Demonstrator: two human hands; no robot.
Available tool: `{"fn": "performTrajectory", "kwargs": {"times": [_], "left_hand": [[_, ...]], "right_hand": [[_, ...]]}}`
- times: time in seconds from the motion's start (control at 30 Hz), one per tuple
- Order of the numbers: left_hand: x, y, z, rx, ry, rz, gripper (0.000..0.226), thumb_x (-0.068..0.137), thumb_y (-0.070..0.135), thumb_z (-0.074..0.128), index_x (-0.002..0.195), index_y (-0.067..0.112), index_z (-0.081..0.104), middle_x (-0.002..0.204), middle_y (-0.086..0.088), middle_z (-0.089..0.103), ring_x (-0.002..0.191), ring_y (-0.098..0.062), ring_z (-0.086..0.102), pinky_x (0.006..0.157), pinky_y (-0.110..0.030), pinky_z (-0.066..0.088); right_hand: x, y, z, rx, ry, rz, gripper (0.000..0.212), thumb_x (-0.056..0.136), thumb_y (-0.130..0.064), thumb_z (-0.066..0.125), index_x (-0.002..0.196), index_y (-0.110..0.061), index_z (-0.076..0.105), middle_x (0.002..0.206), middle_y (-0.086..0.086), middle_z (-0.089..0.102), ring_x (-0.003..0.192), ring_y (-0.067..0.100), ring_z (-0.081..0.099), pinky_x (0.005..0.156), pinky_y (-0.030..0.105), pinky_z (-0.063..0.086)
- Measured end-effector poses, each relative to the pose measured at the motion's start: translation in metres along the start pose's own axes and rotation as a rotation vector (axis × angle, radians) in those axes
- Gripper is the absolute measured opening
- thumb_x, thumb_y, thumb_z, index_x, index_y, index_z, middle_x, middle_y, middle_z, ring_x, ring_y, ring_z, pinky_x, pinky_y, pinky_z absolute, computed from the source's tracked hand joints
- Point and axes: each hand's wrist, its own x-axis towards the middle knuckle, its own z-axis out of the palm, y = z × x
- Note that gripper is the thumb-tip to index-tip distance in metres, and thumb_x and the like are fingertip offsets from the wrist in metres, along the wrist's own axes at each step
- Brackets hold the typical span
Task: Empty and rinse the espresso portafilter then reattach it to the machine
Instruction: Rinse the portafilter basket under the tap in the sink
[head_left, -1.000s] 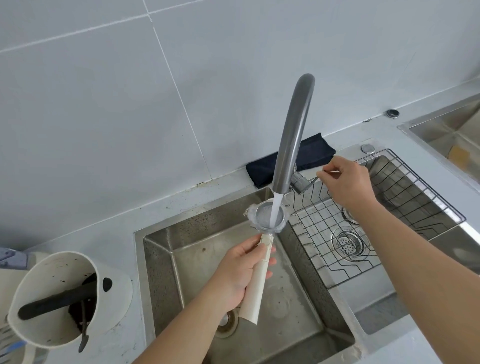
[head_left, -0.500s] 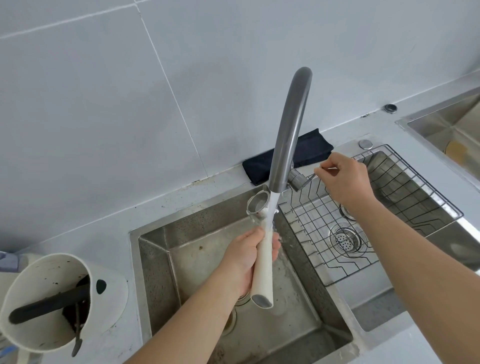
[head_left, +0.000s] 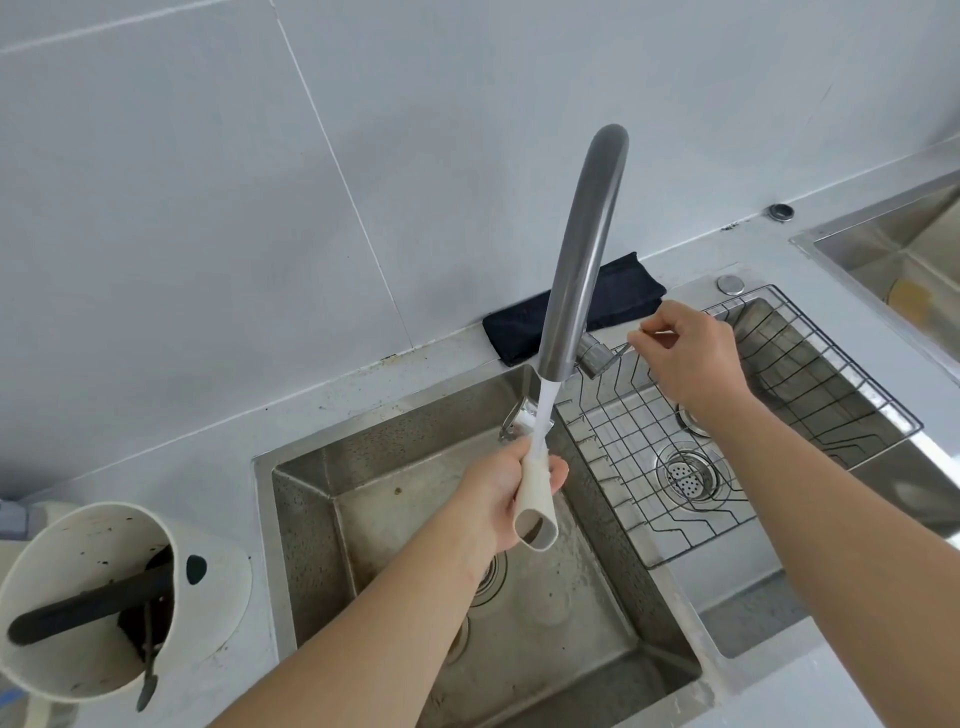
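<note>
My left hand (head_left: 501, 499) grips the cream handle of the portafilter (head_left: 535, 493) over the left sink basin (head_left: 415, 519). The portafilter is tipped on its side, handle end toward me, its metal basket under the spout of the grey faucet (head_left: 582, 249). Water runs from the spout onto the basket and down the handle. My right hand (head_left: 691, 358) pinches the thin faucet lever (head_left: 621, 349) just right of the spout's base. The espresso machine is out of view.
A white knock box (head_left: 104, 597) with a black bar and coffee residue stands at the left on the counter. A wire rack (head_left: 727, 415) fills the right basin above a drain strainer (head_left: 688, 475). A dark cloth (head_left: 519, 332) lies behind the faucet. Another sink (head_left: 893, 260) is at far right.
My left hand has turned the portafilter from basket-up under the stream to lying on its side, and raised the handle end toward me. My right hand has stayed on the lever.
</note>
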Motion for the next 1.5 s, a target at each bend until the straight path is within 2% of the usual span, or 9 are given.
{"fn": "performTrajectory", "kwargs": {"times": [0.07, 0.2, 0.37, 0.53, 0.8, 0.97, 1.1, 1.37, 1.5], "left_hand": [[0.002, 0.002, 0.002, 0.011, -0.006, -0.001, 0.014, 0.097, 0.007, 0.051, 0.109, 0.003, 0.054, 0.055, -0.01, 0.065, 0.063, -0.018, 0.052, 0.077, -0.028, 0.042], [0.003, 0.002, 0.006, 0.0, 0.04, 0.024, 0.022, 0.098, 0.01, 0.052, 0.118, 0.0, 0.052, 0.079, -0.013, 0.057, 0.06, -0.017, 0.056, 0.059, -0.026, 0.052], [-0.008, -0.001, 0.004, 0.175, 0.074, 0.031, 0.018, 0.096, 0.017, 0.058, 0.105, 0.001, 0.06, 0.093, -0.017, 0.062, 0.062, -0.017, 0.061, 0.045, -0.024, 0.052], [-0.017, -0.006, 0.002, 0.482, 0.09, 0.163, 0.012, 0.095, 0.011, 0.056, 0.092, 0.002, 0.063, 0.076, -0.015, 0.063, 0.054, -0.021, 0.057, 0.046, -0.026, 0.051], [-0.032, -0.011, -0.018, 0.753, 0.091, 0.232, 0.012, 0.092, 0.016, 0.058, 0.089, 0.022, 0.068, 0.082, -0.009, 0.066, 0.056, -0.02, 0.06, 0.05, -0.027, 0.052], [-0.035, -0.017, -0.032, 0.863, 0.084, 0.225, 0.021, 0.087, 0.022, 0.059, 0.103, 0.018, 0.073, 0.082, -0.006, 0.068, 0.058, -0.018, 0.063, 0.054, -0.028, 0.054], [-0.037, -0.018, -0.037, 0.905, 0.077, 0.216, 0.025, 0.086, 0.022, 0.06, 0.109, 0.02, 0.071, 0.085, -0.005, 0.067, 0.054, -0.014, 0.063, 0.051, -0.024, 0.051], [-0.044, -0.017, -0.055, 0.94, 0.096, 0.228, 0.018, 0.086, 0.021, 0.058, 0.093, 0.016, 0.073, 0.078, -0.009, 0.066, 0.056, -0.022, 0.06, 0.054, -0.029, 0.053], [-0.047, -0.016, -0.063, 0.949, 0.118, 0.256, 0.019, 0.087, 0.021, 0.057, 0.096, 0.016, 0.073, 0.077, -0.009, 0.064, 0.056, -0.021, 0.057, 0.052, -0.028, 0.052]], "right_hand": [[0.0, 0.0, -0.001, -0.004, 0.0, -0.002, 0.013, 0.091, -0.024, 0.068, 0.088, -0.012, 0.066, 0.083, 0.004, 0.07, 0.068, 0.013, 0.061, 0.067, 0.032, 0.055], [0.001, 0.001, 0.0, -0.007, 0.0, 0.002, 0.013, 0.091, -0.024, 0.068, 0.088, -0.012, 0.066, 0.083, 0.005, 0.071, 0.068, 0.013, 0.061, 0.067, 0.03, 0.054], [0.0, 0.001, 0.0, -0.001, 0.005, 0.008, 0.012, 0.09, -0.023, 0.068, 0.087, -0.012, 0.066, 0.082, 0.005, 0.071, 0.066, 0.017, 0.06, 0.061, 0.026, 0.051], [0.0, 0.0, 0.0, 0.007, -0.006, 0.013, 0.012, 0.091, -0.024, 0.068, 0.087, -0.013, 0.065, 0.083, 0.005, 0.07, 0.062, 0.018, 0.059, 0.063, 0.035, 0.057], [0.0, 0.001, 0.0, -0.016, -0.006, 0.001, 0.013, 0.091, -0.024, 0.068, 0.087, -0.012, 0.066, 0.083, 0.006, 0.07, 0.074, 0.025, 0.066, 0.064, 0.028, 0.052], [-0.001, -0.001, -0.001, -0.02, -0.006, -0.002, 0.013, 0.091, -0.024, 0.069, 0.088, -0.012, 0.066, 0.083, 0.006, 0.07, 0.076, 0.026, 0.068, 0.063, 0.028, 0.053], [-0.001, -0.002, -0.002, -0.011, -0.007, 0.005, 0.013, 0.091, -0.023, 0.069, 0.091, -0.011, 0.066, 0.085, 0.005, 0.07, 0.077, 0.026, 0.068, 0.07, 0.037, 0.059], [-0.001, 0.0, -0.001, -0.013, 0.006, -0.027, 0.012, 0.09, -0.023, 0.068, 0.088, -0.011, 0.066, 0.081, 0.005, 0.069, 0.069, 0.02, 0.062, 0.067, 0.033, 0.056], [0.0, 0.001, 0.0, -0.015, 0.002, -0.022, 0.012, 0.091, -0.023, 0.068, 0.087, -0.012, 0.066, 0.08, 0.002, 0.067, 0.065, 0.016, 0.06, 0.065, 0.031, 0.055]]}}
